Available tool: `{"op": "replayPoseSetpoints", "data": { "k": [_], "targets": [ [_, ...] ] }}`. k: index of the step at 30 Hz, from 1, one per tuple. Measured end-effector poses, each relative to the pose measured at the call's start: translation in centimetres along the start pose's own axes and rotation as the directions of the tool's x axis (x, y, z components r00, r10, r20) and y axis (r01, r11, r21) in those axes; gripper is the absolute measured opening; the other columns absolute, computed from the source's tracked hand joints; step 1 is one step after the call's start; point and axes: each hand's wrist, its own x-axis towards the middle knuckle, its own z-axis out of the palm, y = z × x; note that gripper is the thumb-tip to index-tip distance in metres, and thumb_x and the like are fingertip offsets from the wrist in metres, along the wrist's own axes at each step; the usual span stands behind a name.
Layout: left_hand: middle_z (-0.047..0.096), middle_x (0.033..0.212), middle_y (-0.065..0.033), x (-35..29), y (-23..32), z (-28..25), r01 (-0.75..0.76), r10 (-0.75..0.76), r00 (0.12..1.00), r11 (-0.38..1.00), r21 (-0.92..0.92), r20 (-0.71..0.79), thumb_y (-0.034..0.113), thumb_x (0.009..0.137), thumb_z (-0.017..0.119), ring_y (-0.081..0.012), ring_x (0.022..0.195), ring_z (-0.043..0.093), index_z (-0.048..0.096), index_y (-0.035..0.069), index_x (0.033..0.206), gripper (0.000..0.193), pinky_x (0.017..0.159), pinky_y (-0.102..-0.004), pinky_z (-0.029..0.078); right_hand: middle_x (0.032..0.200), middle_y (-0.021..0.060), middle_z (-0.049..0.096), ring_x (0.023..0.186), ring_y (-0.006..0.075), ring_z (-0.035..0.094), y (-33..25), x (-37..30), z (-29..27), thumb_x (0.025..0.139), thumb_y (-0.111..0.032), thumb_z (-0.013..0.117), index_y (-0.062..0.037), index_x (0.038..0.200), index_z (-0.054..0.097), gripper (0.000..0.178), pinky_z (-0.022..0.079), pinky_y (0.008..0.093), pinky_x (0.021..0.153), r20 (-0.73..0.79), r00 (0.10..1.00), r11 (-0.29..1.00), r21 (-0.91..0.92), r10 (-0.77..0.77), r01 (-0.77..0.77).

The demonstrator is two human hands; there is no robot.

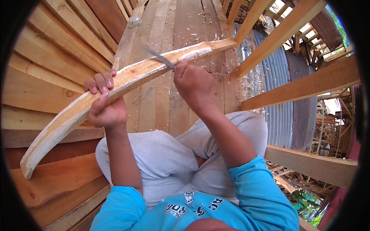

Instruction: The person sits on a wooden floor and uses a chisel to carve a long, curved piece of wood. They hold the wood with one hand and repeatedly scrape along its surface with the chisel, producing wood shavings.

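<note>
A slatted wooden wall (42,84) and brown plank floor (154,100) flank the left hand (110,107), which grips a curved pale wooden beam (140,69) running near-left to far-right; the right hand (194,82) clenches a grey metal blade (163,60).

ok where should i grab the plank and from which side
Probably grip the plank well left of the blade, from the near side, as the left hand does: thumb at the near edge, fingers over the far edge. There it is narrow enough to wrap, clear of the blade.
</note>
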Motion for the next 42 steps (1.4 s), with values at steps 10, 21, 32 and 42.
{"op": "replayPoseSetpoints", "data": {
  "k": [10,21,32,42],
  "targets": [
    [0.043,0.076,-0.0024,0.3,-0.2,0.0,0.005,-0.004,1.000,1.000,-0.019,0.024,0.007,0.061,0.058,-0.0192,0.082,0.046,0.040,0.014,0.087,0.033,0.107,-0.0459,0.032,0.056,0.0212,0.062,0.053,0.0389,0.065,3.6,2.3,1.7,0.097,-0.030,0.037,-0.0019,0.057,0.066,0.057,0.052,0.0514,0.054,-0.126,0.991,0.999,-0.028,-0.044,0.041],
    [0.043,0.076,-0.0032,0.6,0.0,-0.2,0.016,-0.015,0.999,1.000,-0.021,0.034,0.007,0.059,0.058,-0.0198,0.082,0.047,0.040,0.014,0.086,0.033,0.107,-0.0454,0.033,0.057,0.0227,0.061,0.054,0.0417,0.064,3.2,2.0,2.0,0.097,-0.029,0.037,-0.0016,0.057,0.064,0.056,0.053,0.0527,0.056,-0.132,0.991,0.999,0.011,-0.032,0.034],
    [0.043,0.076,-0.0024,0.7,0.3,-0.7,0.009,-0.009,0.999,1.000,0.010,0.038,0.009,0.060,0.059,-0.0188,0.082,0.047,0.039,0.015,0.087,0.034,0.107,-0.0437,0.033,0.080,0.0301,0.067,0.079,0.0478,0.067,2.9,2.3,0.4,0.100,-0.033,0.030,0.0053,0.075,0.069,0.060,0.052,0.0572,0.077,0.177,0.984,0.999,-0.048,0.029,-0.021],
    [0.043,0.077,-0.0013,0.7,0.4,-0.8,0.013,-0.013,0.996,1.000,0.003,0.084,0.009,0.063,0.061,-0.0181,0.083,0.046,0.039,0.015,0.088,0.034,0.108,-0.0434,0.030,0.071,0.0278,0.066,0.070,0.0475,0.066,1.9,1.3,-0.6,0.099,-0.031,0.035,0.0022,0.073,0.071,0.055,0.053,0.0551,0.069,0.103,0.994,0.999,0.031,-0.029,0.026]
  ]
}}
